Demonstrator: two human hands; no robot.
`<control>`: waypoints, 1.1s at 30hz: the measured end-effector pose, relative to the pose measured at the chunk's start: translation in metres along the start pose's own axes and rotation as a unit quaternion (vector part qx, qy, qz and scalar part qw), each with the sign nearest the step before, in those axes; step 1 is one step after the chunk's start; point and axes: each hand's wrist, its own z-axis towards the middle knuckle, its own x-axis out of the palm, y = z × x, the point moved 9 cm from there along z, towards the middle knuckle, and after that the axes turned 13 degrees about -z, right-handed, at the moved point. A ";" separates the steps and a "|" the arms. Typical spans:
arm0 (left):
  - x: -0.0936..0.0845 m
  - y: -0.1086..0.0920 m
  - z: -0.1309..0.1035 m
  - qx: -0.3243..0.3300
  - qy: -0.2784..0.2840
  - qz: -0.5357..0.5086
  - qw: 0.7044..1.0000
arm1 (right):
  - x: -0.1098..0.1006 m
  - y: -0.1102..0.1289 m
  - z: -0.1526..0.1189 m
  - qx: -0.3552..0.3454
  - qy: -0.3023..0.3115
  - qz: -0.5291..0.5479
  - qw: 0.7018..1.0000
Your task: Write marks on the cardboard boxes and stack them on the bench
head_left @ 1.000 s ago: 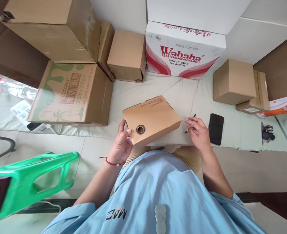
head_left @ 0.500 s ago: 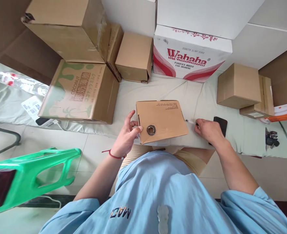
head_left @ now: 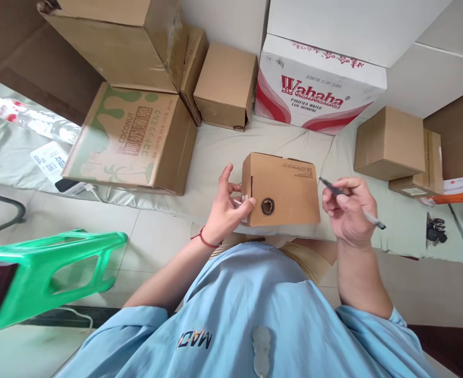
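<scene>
A small brown cardboard box (head_left: 290, 184) stands near the table's front edge, with a dark-ringed round hole in its near left part and printed lines at the far right. My left hand (head_left: 228, 205) grips its left side, thumb over the near left edge and index finger raised. A thin white piece shows by those fingers; its kind cannot be made out. To the right of the box, my right hand (head_left: 351, 215) is closed around a pen (head_left: 334, 188), its dark tip pointing left toward the box. The pen's clear rear end sticks out past the palm.
A coconut-printed carton (head_left: 133, 142), a smaller brown box (head_left: 225, 86) and a Wahaba-style white water carton (head_left: 314, 94) line the back. More brown boxes (head_left: 389, 144) and keys (head_left: 436, 228) lie right. Left are a plastic bottle (head_left: 30, 118) and a green stool (head_left: 58, 273).
My right hand has lifted the pen from the tabletop and turned palm up beside the box. The cardboard box and my left hand have shifted right in view, and the box is tilted differently.
</scene>
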 end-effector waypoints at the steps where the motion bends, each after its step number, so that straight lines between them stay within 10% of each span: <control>1: 0.002 0.010 0.006 -0.008 -0.005 0.001 1.000 | 0.012 -0.004 0.000 0.005 0.018 -0.001 1.000; 8: 0.000 0.013 0.006 0.207 -0.032 0.235 0.949 | 0.069 -0.055 0.010 0.042 0.099 -0.109 0.988; 14: 0.026 0.018 -0.013 0.359 0.106 0.290 0.881 | 0.071 -0.079 0.003 0.016 0.090 -0.124 0.988; 33: 0.043 0.048 0.000 0.374 0.114 0.276 0.878 | 0.081 -0.056 -0.004 -0.114 0.045 -0.310 0.943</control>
